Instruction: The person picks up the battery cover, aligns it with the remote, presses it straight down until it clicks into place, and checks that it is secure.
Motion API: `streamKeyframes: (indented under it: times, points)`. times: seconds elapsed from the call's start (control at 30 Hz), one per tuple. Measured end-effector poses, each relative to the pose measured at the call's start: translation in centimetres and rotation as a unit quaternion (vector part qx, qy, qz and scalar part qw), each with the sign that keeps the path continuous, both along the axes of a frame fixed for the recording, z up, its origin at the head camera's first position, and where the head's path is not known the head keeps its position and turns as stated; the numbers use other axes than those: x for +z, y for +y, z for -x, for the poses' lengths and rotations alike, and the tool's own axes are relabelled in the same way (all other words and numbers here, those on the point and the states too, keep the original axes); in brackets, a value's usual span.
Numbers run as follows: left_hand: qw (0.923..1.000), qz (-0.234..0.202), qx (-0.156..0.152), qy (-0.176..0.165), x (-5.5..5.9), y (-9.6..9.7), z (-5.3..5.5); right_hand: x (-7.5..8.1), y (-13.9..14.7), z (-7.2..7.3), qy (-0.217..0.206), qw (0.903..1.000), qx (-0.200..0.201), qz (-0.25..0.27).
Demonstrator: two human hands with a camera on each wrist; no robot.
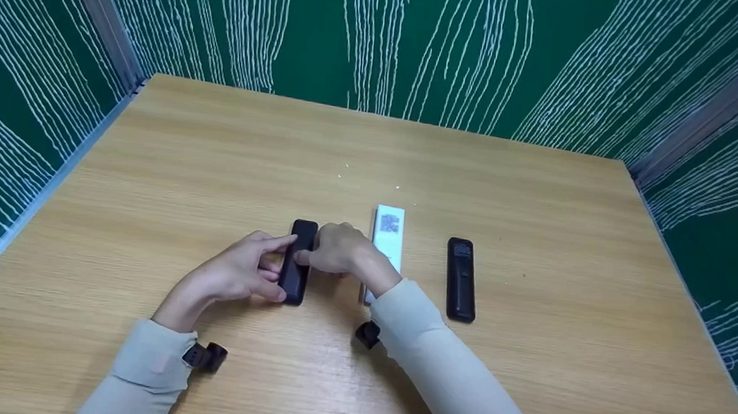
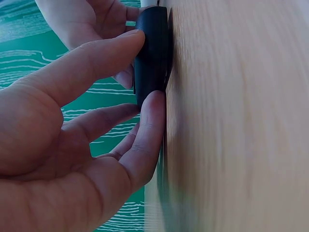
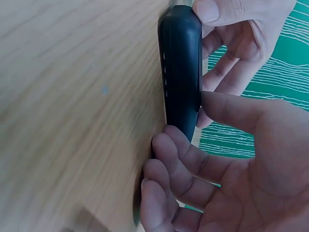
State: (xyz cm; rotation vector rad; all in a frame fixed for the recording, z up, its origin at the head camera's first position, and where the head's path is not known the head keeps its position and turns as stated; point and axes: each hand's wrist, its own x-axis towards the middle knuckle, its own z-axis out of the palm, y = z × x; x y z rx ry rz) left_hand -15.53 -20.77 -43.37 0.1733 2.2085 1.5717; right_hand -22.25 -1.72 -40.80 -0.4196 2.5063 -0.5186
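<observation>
A slim black remote control [image 1: 298, 264] lies lengthwise between the two hands, close over the table. My left hand [image 1: 241, 269] holds it from the left, thumb near its lower end and a fingertip higher up on its edge. From the right, my right hand [image 1: 340, 250] grips it, thumb on its top face and fingers curled at its right side. The right wrist view shows those fingertips at the underside edge of the remote control [image 3: 181, 67]. In the left wrist view, the left fingers touch the dark body of the remote control [image 2: 152, 58].
Partly behind the right forearm lies a white remote [image 1: 388, 234] with a printed code square. Farther right is another black remote [image 1: 462, 282] with a small label. Tiny white specks dot the wooden table [image 1: 250, 147]. Green walls with white lines [image 1: 316, 34] border it.
</observation>
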Motion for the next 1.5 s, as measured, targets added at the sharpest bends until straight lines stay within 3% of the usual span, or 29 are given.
streamKeyframes:
  times: [0.97, 1.5]
  points:
    - [1.0000, 0.008, -0.005, 0.001, 0.15, -0.01, -0.15, -0.25, -0.05, 0.18, -0.008, 0.9999, -0.001, 0.008]
    - [0.9999, 0.011, -0.004, 0.004, 0.05, -0.03, -0.15, -0.36, -0.14, 0.09, 0.010, 0.9999, 0.007, 0.004]
